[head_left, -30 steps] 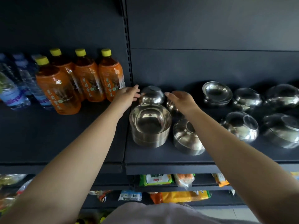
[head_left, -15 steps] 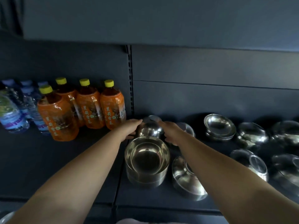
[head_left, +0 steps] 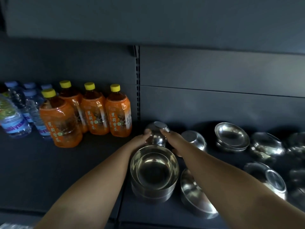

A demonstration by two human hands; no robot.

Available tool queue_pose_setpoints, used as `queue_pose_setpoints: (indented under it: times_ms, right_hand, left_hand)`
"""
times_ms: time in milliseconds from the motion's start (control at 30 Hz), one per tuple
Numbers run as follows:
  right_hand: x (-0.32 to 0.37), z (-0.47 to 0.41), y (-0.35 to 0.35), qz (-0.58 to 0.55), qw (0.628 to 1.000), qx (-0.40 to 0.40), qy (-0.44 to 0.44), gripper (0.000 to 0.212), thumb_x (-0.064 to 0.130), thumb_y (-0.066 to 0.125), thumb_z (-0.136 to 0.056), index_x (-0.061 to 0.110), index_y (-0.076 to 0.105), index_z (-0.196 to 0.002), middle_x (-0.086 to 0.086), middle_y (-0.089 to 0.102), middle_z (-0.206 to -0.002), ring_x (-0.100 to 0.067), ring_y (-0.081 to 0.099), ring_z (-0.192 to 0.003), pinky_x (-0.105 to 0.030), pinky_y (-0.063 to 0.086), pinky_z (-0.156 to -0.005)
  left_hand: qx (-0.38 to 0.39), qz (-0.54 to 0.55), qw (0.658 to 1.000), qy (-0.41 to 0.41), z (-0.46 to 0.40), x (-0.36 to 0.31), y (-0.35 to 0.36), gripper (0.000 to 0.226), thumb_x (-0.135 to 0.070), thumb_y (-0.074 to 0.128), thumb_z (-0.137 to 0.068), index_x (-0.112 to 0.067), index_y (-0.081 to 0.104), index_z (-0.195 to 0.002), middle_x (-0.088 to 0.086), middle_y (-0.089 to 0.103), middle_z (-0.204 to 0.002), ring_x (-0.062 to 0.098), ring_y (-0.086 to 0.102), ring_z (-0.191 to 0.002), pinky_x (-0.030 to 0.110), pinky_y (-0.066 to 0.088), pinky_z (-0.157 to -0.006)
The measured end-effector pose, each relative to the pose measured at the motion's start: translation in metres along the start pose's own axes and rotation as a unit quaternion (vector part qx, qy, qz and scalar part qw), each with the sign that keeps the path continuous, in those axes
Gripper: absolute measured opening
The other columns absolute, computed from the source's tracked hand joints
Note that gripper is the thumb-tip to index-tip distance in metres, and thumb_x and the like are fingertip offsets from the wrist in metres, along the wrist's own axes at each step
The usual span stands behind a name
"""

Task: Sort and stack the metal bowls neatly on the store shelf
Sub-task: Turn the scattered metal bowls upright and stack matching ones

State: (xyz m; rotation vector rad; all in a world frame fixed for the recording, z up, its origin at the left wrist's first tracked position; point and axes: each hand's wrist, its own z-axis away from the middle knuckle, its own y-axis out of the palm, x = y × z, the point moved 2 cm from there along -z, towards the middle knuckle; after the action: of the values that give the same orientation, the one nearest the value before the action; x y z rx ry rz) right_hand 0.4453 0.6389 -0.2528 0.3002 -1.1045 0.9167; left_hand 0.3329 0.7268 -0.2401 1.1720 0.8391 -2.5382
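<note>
Small upturned shiny steel bowl [head_left: 156, 133] at back of dark shelf [head_left: 92, 162], clasped between both hands: left hand [head_left: 140, 140] curled on its left flank, right hand [head_left: 171, 139] on its right. Just behind nested upright steel bowl stack [head_left: 154, 172]; orange tea bottles [head_left: 92, 111] left.

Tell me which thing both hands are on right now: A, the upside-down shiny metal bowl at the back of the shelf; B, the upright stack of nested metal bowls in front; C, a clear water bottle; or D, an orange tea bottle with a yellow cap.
A: the left hand and right hand hold either side of the upside-down shiny metal bowl, its flat base facing up.
</note>
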Motion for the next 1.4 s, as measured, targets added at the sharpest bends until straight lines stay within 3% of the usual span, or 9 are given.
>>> queue_pose_setpoints:
  times_ms: [133,300,433,600,733,933,1100,1233,1400]
  right_hand:
    - [-0.004,-0.011,-0.004,-0.017,0.999,-0.046,-0.007,0.055,0.05,0.056,-0.087,0.016,0.051,-0.129,-0.008,0.054,-0.132,-0.029,0.053,-0.117,-0.041,0.045,-0.098]
    - [0.005,-0.017,-0.005,-0.025,0.999,-0.041,0.016,0.07,0.051,0.056,-0.087,0.014,0.035,-0.142,-0.008,0.042,-0.141,-0.03,0.042,-0.127,-0.042,0.04,-0.099]
    - [0.006,-0.024,-0.001,-0.023,0.999,-0.011,0.036,0.078,0.058,0.056,-0.083,0.018,0.03,-0.145,-0.008,0.044,-0.136,-0.029,0.045,-0.122,-0.046,0.038,-0.099]
    - [-0.004,-0.025,0.003,0.031,0.999,0.019,-0.025,0.064,0.046,0.049,-0.093,0.022,0.026,-0.147,-0.006,0.045,-0.141,-0.027,0.046,-0.124,-0.046,0.041,-0.102]
    - [-0.011,-0.025,-0.002,0.054,0.995,-0.006,-0.089,0.061,0.041,0.056,-0.09,0.023,0.034,-0.144,-0.004,0.055,-0.129,-0.025,0.054,-0.115,-0.047,0.044,-0.101]
    - [-0.02,-0.023,-0.004,0.095,0.989,-0.039,-0.106,0.044,0.043,0.065,-0.083,0.007,0.055,-0.107,-0.008,0.062,-0.088,-0.021,0.058,-0.081,-0.033,0.046,-0.072]
    - [-0.011,-0.023,0.0,0.075,0.994,-0.016,-0.081,0.05,0.039,0.068,-0.082,0.013,0.042,-0.116,-0.008,0.056,-0.105,-0.021,0.054,-0.094,-0.039,0.046,-0.089]
    - [-0.003,-0.031,0.003,0.042,0.997,0.015,-0.06,0.095,0.04,0.067,-0.083,0.011,0.006,-0.15,-0.013,0.031,-0.151,-0.031,0.033,-0.137,-0.044,0.03,-0.112]
    - [-0.003,-0.035,0.008,0.03,0.998,0.034,-0.047,0.095,0.036,0.069,-0.082,0.011,0.008,-0.151,-0.013,0.034,-0.149,-0.031,0.036,-0.134,-0.041,0.035,-0.106]
  left_hand:
    - [-0.02,0.055,0.998,-0.003,-0.01,0.009,-0.004,0.059,-0.053,0.026,-0.096,-0.009,0.054,-0.125,0.014,0.058,-0.123,0.027,0.052,-0.115,0.03,0.034,-0.091]
    - [-0.024,0.191,0.981,-0.018,-0.022,0.013,-0.007,0.05,-0.048,0.036,-0.096,-0.009,0.054,-0.122,0.005,0.06,-0.089,0.017,0.056,-0.082,0.028,0.042,-0.072]
    - [-0.005,0.301,0.953,-0.022,-0.023,0.013,-0.006,0.046,-0.045,0.039,-0.095,-0.015,0.05,-0.129,0.008,0.058,-0.117,0.022,0.054,-0.111,0.028,0.041,-0.074]
    - [-0.012,0.282,0.959,0.023,-0.022,0.008,0.0,0.046,-0.043,0.032,-0.098,-0.008,0.056,-0.118,0.001,0.06,-0.083,0.016,0.058,-0.078,0.023,0.039,-0.059]
    - [-0.005,0.303,0.951,0.068,-0.02,0.016,-0.002,0.044,-0.033,0.026,-0.101,-0.011,0.044,-0.135,0.012,0.053,-0.124,0.027,0.046,-0.124,0.027,0.041,-0.083]
    - [0.011,0.306,0.95,0.069,-0.026,0.025,0.002,0.036,-0.035,0.028,-0.1,-0.022,0.051,-0.126,0.011,0.053,-0.127,0.026,0.047,-0.125,0.035,0.036,-0.105]
    - [-0.011,0.326,0.945,0.004,-0.028,0.022,0.002,0.05,-0.04,0.031,-0.099,-0.007,0.046,-0.134,0.013,0.052,-0.133,0.025,0.047,-0.124,0.032,0.035,-0.102]
    - [-0.034,0.342,0.937,-0.063,-0.028,0.024,0.002,0.064,-0.047,0.048,-0.09,-0.007,0.038,-0.139,0.014,0.05,-0.132,0.028,0.045,-0.127,0.028,0.036,-0.093]
    - [-0.067,0.323,0.941,-0.074,-0.036,0.031,0.0,0.086,-0.053,0.056,-0.083,-0.009,0.02,-0.147,0.018,0.041,-0.142,0.032,0.044,-0.126,0.031,0.041,-0.077]
